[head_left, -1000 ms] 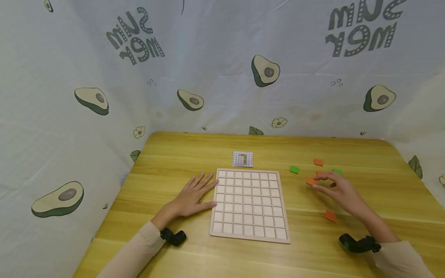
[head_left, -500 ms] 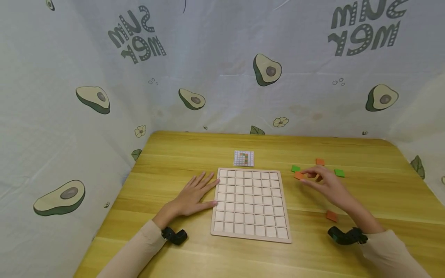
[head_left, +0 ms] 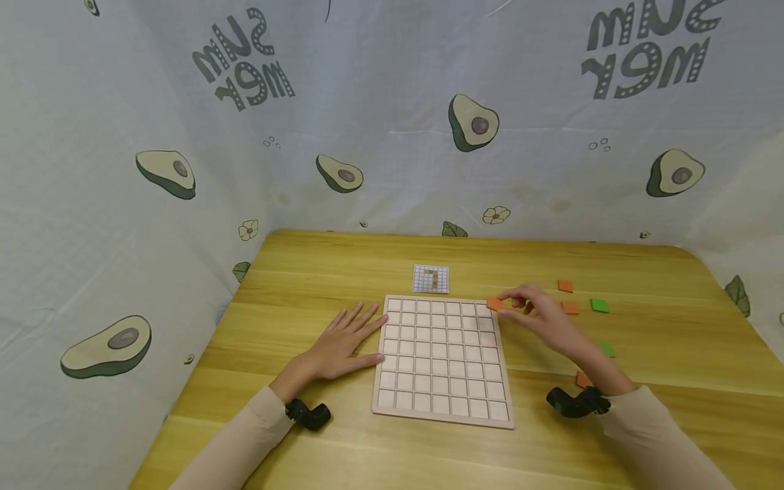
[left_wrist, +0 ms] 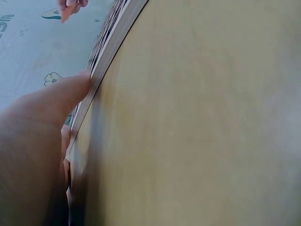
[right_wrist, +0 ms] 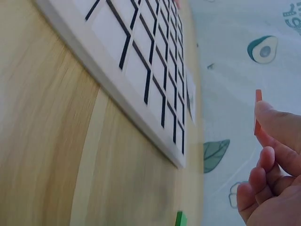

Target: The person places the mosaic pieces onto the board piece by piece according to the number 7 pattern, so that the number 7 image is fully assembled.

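Note:
A wooden grid board (head_left: 441, 416) with square cells lies on the table. My left hand (head_left: 343, 347) rests flat with spread fingers, its thumb and index fingertip at the board's left edge; the left wrist view shows the thumb (left_wrist: 61, 96) against that edge. Between thumb and fingers, my right hand (head_left: 542, 316) pinches an orange square tile (head_left: 495, 304) over the board's far right corner. In the right wrist view this tile (right_wrist: 257, 113) is seen edge-on, above the board's level. A small card (head_left: 431, 279) with a coloured grid pattern lies just beyond the board.
Right of the board lie loose orange tiles (head_left: 565, 286) and green tiles (head_left: 599, 305); my right forearm partly covers an orange tile (head_left: 582, 378) and a green tile (head_left: 607, 349). A curtain (head_left: 392, 136) printed with avocados hangs behind the wooden table (head_left: 306, 272).
My right hand has carried the orange tile left, from among the loose tiles to the board's far right corner. My left hand has stayed in place.

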Available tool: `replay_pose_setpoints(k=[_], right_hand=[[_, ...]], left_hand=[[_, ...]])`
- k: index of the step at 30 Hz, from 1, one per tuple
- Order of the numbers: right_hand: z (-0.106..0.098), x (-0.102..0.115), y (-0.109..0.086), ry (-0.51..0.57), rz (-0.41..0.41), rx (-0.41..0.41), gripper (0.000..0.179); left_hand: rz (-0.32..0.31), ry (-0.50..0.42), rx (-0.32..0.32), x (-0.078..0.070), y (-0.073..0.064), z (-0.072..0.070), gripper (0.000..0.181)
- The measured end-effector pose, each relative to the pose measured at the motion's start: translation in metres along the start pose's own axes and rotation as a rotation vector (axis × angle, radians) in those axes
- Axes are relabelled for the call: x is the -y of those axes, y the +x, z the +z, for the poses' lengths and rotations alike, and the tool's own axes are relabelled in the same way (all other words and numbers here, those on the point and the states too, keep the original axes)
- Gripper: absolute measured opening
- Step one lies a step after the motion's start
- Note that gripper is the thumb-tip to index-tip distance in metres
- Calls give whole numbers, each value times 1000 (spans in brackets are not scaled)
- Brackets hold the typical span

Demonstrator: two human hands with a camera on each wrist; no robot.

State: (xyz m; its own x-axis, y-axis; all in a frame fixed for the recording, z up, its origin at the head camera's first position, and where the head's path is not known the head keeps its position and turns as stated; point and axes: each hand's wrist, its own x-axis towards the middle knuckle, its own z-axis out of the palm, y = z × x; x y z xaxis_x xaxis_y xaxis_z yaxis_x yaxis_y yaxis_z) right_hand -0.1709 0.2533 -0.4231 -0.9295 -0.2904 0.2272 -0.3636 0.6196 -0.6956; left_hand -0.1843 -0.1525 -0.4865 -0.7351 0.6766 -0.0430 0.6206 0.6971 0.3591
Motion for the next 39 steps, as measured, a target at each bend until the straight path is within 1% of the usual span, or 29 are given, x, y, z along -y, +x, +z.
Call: replay_pose_setpoints(k=[5,11,14,17,24,30,36,39], right_hand=[[13,6,11,15,29,28,24],[30,8,24,85,3,70,24],[37,9,29,125,3,103,24],[43,11,33,138,4,126,25],[59,15,41,168,-9,148,23],[72,21,47,180,-9,173,22],[83,24,51,162,-16,200,20],[88,25,53,160,2,216,19]], left_hand=[[6,-4,-1,0,0,-1,77],[12,1,-4,-2,0,-4,76],[12,1,-1,-2,0,-5,76],[11,4,1,-2,0,-5,77],[10,4,0,-1,0,-3,76],[8,4,-2,0,0,-2,77],[3,3,0,-1,0,-3,77],[-1,3,2,0,0,-2,77]])
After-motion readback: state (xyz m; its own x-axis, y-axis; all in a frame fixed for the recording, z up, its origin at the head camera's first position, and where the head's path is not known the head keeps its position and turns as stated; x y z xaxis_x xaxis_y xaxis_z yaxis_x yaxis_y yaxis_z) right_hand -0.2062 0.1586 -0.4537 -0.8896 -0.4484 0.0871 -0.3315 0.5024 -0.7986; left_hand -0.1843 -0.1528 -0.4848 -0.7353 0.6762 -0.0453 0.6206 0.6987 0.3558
